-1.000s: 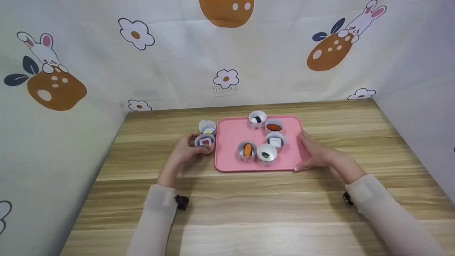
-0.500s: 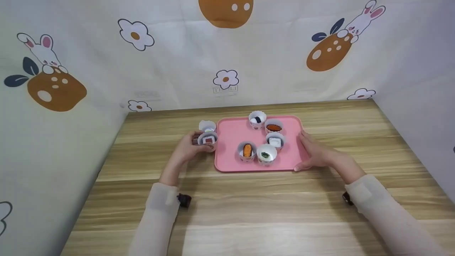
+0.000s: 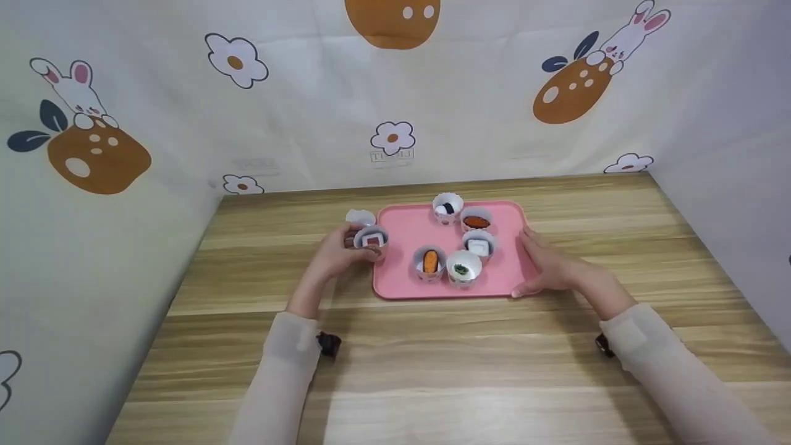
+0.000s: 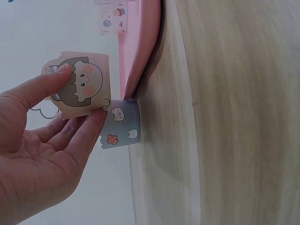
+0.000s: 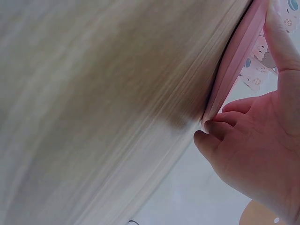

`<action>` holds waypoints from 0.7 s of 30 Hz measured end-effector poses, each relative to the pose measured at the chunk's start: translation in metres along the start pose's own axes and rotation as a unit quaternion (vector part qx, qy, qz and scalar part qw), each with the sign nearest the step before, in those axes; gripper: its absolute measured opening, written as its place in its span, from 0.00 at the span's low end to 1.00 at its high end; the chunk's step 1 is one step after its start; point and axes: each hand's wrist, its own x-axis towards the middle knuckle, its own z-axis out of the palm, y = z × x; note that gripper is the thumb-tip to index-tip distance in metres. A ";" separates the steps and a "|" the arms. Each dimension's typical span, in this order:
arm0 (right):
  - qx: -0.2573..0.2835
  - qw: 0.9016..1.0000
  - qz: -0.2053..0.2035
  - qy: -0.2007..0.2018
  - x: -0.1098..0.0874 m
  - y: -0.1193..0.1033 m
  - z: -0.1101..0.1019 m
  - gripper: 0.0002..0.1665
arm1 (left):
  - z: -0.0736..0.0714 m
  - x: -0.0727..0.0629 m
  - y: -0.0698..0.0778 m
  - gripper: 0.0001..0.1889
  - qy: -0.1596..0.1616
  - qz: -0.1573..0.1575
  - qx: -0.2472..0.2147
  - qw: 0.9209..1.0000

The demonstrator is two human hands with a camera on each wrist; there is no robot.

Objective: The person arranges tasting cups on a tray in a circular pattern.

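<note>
My left hand (image 3: 338, 252) pinches a paper baking cup (image 3: 371, 242) between thumb and fingers, with a white-and-dark-red sushi-like piece inside. This cup has a cartoon face and is lifted off the table in the left wrist view, close to the left edge of the pink tray (image 3: 401, 287). Behind it, a grey paper cup (image 4: 123, 125) stands on the table beside the tray, partly hidden in the head view. My right hand (image 3: 552, 266) rests against the tray's right edge, thumb near the front corner and fingers along the side.
On the tray stand several paper cups with food-like pieces: an orange-piece cup (image 3: 429, 264), a green-topped cup (image 3: 463, 269), a white-piece cup (image 3: 479, 246), a red-piece cup (image 3: 476, 220) and a black-and-white-piece cup (image 3: 447, 209). A patterned cloth (image 3: 309, 111) hangs behind the wooden table (image 3: 432, 371).
My left hand has moved right and slightly away from me with its cup, from beside the tray to its left rim. The right hand and tray have stayed put.
</note>
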 end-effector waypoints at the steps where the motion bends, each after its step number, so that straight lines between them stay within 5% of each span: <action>1: 0.000 1.000 0.002 -0.002 0.000 0.000 0.000 0.78 | 0.001 0.001 0.000 0.35 -0.001 0.000 -0.002 1.000; 21: -0.010 1.000 0.005 -0.004 -0.002 0.000 0.000 0.79 | 0.027 0.019 0.014 0.31 -0.002 0.028 0.000 1.000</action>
